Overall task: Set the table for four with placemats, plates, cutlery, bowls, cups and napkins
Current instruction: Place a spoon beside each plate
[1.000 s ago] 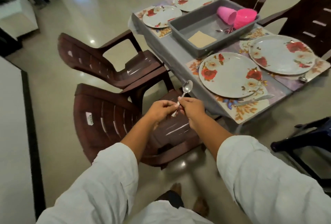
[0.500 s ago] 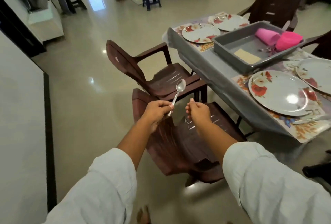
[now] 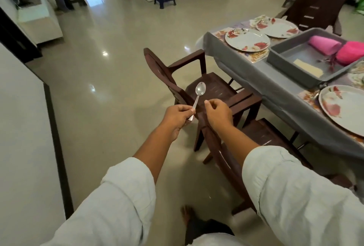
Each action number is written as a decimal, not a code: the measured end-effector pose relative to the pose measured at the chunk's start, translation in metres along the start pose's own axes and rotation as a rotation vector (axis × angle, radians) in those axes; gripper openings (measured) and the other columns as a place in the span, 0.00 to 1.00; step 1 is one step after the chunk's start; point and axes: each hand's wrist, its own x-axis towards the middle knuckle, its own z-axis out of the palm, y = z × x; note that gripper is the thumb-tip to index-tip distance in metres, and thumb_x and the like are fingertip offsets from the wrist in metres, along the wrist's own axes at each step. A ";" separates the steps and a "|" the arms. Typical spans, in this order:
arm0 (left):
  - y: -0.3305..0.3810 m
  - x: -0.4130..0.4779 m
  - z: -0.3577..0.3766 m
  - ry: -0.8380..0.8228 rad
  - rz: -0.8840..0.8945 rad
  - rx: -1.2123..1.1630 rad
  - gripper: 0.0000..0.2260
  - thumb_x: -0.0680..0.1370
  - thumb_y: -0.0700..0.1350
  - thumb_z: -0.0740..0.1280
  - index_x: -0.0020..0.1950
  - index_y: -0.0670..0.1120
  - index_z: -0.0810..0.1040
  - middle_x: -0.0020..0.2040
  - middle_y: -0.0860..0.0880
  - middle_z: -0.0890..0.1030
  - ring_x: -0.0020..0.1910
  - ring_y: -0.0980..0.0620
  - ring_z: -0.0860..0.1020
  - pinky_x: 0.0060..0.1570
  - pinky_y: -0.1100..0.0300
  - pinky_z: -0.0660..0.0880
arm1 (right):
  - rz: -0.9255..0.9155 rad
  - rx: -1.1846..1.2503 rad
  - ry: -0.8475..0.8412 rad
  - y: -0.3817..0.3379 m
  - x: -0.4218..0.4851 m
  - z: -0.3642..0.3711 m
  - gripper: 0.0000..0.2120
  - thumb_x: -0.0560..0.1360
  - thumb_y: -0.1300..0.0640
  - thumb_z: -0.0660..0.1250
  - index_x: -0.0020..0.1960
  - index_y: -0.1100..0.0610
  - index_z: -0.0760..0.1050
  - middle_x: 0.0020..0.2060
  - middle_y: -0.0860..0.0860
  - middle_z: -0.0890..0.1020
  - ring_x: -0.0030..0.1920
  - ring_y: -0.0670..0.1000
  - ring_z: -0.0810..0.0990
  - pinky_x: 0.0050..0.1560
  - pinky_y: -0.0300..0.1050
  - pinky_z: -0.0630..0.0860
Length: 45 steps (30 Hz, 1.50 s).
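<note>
One spoon [image 3: 197, 100] stands bowl-up over a brown chair [image 3: 216, 90], its handle pinched in the left hand [image 3: 178, 116]; the right hand [image 3: 218, 114] hovers just beside it, fingers loosely curled, holding nothing; the table [image 3: 275, 88] lies rightward.

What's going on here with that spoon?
A person is partway through setting a table. Their left hand pinches a spoon by its handle, bowl up, above a brown chair; the right hand hovers beside it, holding nothing. On the table, flowered plates sit on placemats, while a grey tray holds pink cups and a beige napkin.
</note>
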 end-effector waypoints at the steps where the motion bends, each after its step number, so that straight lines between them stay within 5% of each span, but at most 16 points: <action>1: 0.004 0.025 -0.011 -0.009 -0.008 0.018 0.02 0.78 0.37 0.71 0.48 0.41 0.83 0.42 0.46 0.83 0.41 0.52 0.79 0.45 0.60 0.78 | 0.010 0.011 0.018 -0.005 0.020 0.017 0.12 0.83 0.46 0.62 0.57 0.52 0.79 0.47 0.47 0.81 0.46 0.46 0.78 0.37 0.36 0.68; 12: 0.067 0.193 -0.079 -0.087 -0.044 0.121 0.05 0.79 0.38 0.70 0.54 0.39 0.83 0.45 0.45 0.84 0.43 0.52 0.81 0.47 0.60 0.80 | 0.176 0.046 0.127 -0.054 0.175 0.125 0.12 0.83 0.47 0.62 0.59 0.52 0.78 0.51 0.49 0.82 0.51 0.50 0.79 0.47 0.43 0.73; 17: 0.110 0.260 -0.107 -0.104 -0.032 0.132 0.08 0.79 0.39 0.72 0.57 0.37 0.82 0.48 0.42 0.84 0.44 0.52 0.82 0.40 0.64 0.78 | 0.176 0.002 0.142 -0.098 0.235 0.150 0.13 0.83 0.46 0.62 0.59 0.53 0.78 0.52 0.50 0.82 0.52 0.52 0.80 0.49 0.46 0.76; 25: 0.178 0.423 -0.148 -0.229 -0.032 0.152 0.01 0.78 0.37 0.72 0.49 0.40 0.83 0.44 0.43 0.83 0.42 0.50 0.81 0.42 0.61 0.79 | 0.257 -0.017 0.317 -0.148 0.362 0.211 0.13 0.83 0.47 0.62 0.60 0.54 0.78 0.53 0.52 0.82 0.53 0.54 0.80 0.49 0.47 0.77; 29: 0.211 0.504 -0.167 -0.396 -0.059 0.240 0.03 0.79 0.37 0.71 0.50 0.38 0.82 0.42 0.43 0.81 0.30 0.57 0.77 0.29 0.68 0.73 | 0.395 0.009 0.474 -0.175 0.422 0.244 0.14 0.83 0.47 0.62 0.62 0.53 0.78 0.55 0.52 0.82 0.55 0.54 0.80 0.49 0.46 0.74; 35: 0.245 0.584 -0.158 -0.574 -0.124 0.283 0.01 0.79 0.36 0.70 0.49 0.40 0.82 0.44 0.44 0.82 0.40 0.52 0.80 0.40 0.63 0.79 | 0.516 0.088 0.656 -0.199 0.472 0.266 0.13 0.82 0.46 0.63 0.60 0.51 0.78 0.55 0.50 0.81 0.52 0.51 0.80 0.42 0.44 0.74; 40: 0.254 0.648 -0.110 -0.709 -0.191 0.327 0.01 0.79 0.37 0.71 0.50 0.40 0.82 0.44 0.43 0.83 0.40 0.52 0.81 0.36 0.66 0.77 | 0.580 0.098 0.786 -0.181 0.534 0.263 0.11 0.82 0.47 0.63 0.61 0.49 0.77 0.55 0.49 0.81 0.54 0.50 0.79 0.48 0.46 0.78; 45: 0.257 0.691 -0.079 -0.712 -0.288 0.371 0.04 0.79 0.38 0.71 0.53 0.41 0.82 0.45 0.43 0.84 0.43 0.50 0.83 0.52 0.54 0.82 | 0.626 0.138 0.834 -0.163 0.582 0.251 0.11 0.83 0.49 0.63 0.62 0.51 0.76 0.55 0.50 0.81 0.50 0.48 0.79 0.40 0.39 0.73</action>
